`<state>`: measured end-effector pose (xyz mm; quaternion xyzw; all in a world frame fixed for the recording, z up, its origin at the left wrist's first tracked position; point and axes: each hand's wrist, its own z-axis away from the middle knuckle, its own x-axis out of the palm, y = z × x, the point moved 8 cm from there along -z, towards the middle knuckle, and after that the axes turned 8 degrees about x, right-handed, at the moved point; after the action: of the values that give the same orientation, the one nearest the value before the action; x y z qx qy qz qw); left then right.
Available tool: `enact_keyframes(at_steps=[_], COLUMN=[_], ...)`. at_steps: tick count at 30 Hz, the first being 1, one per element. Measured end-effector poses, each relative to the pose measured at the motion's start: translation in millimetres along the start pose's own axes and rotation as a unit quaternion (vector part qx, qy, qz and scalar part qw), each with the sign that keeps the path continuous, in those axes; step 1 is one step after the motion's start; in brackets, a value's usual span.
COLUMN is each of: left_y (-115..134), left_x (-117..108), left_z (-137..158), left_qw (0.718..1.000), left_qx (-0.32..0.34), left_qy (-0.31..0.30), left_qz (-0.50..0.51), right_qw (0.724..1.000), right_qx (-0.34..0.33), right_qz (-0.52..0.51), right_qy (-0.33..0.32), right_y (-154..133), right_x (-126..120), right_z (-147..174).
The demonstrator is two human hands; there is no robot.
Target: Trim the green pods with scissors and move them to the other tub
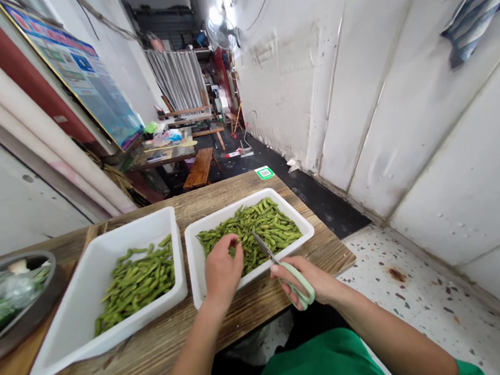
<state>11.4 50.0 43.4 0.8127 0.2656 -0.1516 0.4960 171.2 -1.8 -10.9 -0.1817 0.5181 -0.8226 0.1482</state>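
Observation:
Green-handled scissors (pixel 308 293) are gripped in my right hand (pixel 314 277), their blades parted a little and pointing forward over the pods. My left hand (pixel 222 267) hovers above the left part of the right white tray (pixel 306 229), with thumb and fingers curled together in a pinch. Whatever sits between those fingertips is too small to make out. Green edamame pods (pixel 275 220) fill much of this tray. Beside it on the left, a deeper white tray (pixel 69 328) holds another heap of pods (pixel 141 280), gathered toward its right side.
Both trays stand on a wooden table (pixel 129 364). A metal basin (pixel 54 271) with greens and plastic bags is at the far left. Near the table's far corner lies a QR code card (pixel 265 173). Beyond are a wooden bench (pixel 199 167) and a cluttered low table (pixel 162 154).

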Motion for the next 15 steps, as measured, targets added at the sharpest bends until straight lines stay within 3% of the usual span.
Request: enact_keyframes(at_steps=[2, 4, 10, 12, 15], left_y=[2, -4, -15, -25, -41], left_x=[-4, -15, -90, -115, -136], left_z=[-3, -9, -28, -28, -24], left_qw=[0.996, 0.991, 0.943, 0.923, 0.892], left_qx=[0.042, 0.038, 0.075, 0.055, -0.02], left_qy=[-0.039, -0.055, 0.067, 0.1, 0.095], left_qz=[-0.075, -0.112, -0.316, -0.369, -0.442], right_qw=[1.0, 0.998, 0.998, 0.998, 0.998], right_qx=[0.005, 0.013, 0.019, 0.019, 0.019], right_qz=[-0.028, -0.053, -0.066, -0.06, -0.062], right_qy=[0.005, 0.006, -0.014, -0.014, -0.012], right_y=[1, 1, 2, 4, 6], right_x=[-5, -10, -14, -15, -18], right_z=[2, 5, 12, 12, 11])
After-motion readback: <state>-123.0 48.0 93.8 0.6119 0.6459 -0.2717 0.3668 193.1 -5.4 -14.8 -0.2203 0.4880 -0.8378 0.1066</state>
